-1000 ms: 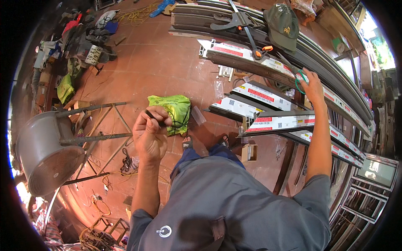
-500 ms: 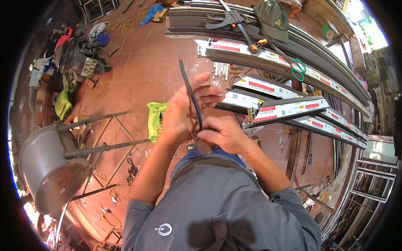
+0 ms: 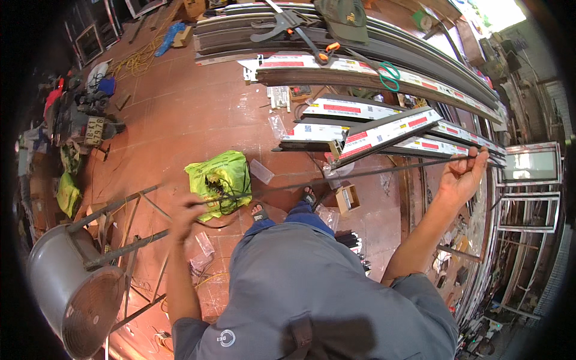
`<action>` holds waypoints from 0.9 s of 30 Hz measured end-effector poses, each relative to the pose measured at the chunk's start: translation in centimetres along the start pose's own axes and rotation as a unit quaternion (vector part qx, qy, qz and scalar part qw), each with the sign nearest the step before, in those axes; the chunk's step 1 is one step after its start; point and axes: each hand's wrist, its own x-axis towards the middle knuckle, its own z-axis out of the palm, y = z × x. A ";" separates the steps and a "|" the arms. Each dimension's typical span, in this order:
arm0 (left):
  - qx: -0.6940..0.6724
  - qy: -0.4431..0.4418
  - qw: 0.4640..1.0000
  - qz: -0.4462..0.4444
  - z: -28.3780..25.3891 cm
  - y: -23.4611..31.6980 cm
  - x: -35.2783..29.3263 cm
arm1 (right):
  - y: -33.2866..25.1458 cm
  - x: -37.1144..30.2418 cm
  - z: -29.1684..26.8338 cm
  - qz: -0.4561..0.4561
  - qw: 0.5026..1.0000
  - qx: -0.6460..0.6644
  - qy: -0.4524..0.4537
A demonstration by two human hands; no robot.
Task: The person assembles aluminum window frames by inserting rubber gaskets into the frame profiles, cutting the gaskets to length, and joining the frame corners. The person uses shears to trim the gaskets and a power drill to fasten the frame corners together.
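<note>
A long black rubber strip [image 3: 384, 170] stretches across in front of me, from low on the left to higher on the right. At its right end my right hand [image 3: 462, 175] is closed, pinching it between thumb and fingers. My left hand [image 3: 185, 217] is blurred by motion, but the strip runs into its closed fingers. Just beyond the left hand lies a yellow-green plastic bag [image 3: 223, 171] with dark coiled strip showing in its mouth. Behind the strip, an angled, label-covered profile piece [image 3: 390, 137] rests on the stacked profiles.
Long dark profiles [image 3: 390, 75] lie stacked across the back, bearing a clamp [image 3: 300, 36], green-handled scissors [image 3: 389, 77] and a cap [image 3: 343, 19]. A large grey drum fan [image 3: 66, 270] on a metal stand is at left. A small open carton [image 3: 347, 198] sits near my feet.
My hands have moved far apart, left hand leftward and right hand up to the right, and the strip now spans between them. The view has shifted, bringing the bag and my feet into sight.
</note>
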 end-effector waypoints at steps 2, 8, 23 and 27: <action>-0.086 -0.100 0.970 0.204 -8.0 2.6 -0.2 | 0.0 -1.0 -1.7 0.058 0.996 -0.026 0.058; 0.271 -0.024 0.948 0.167 -8.8 5.0 1.8 | 10.0 -14.6 -4.5 0.289 0.944 -0.156 -0.022; 0.174 -0.271 0.945 0.061 20.5 -0.4 3.8 | 17.1 -23.0 -5.2 0.455 0.840 -0.269 -0.123; 0.158 -0.271 0.949 0.030 24.8 2.3 2.5 | 17.6 -22.6 -5.8 0.459 0.835 -0.258 -0.157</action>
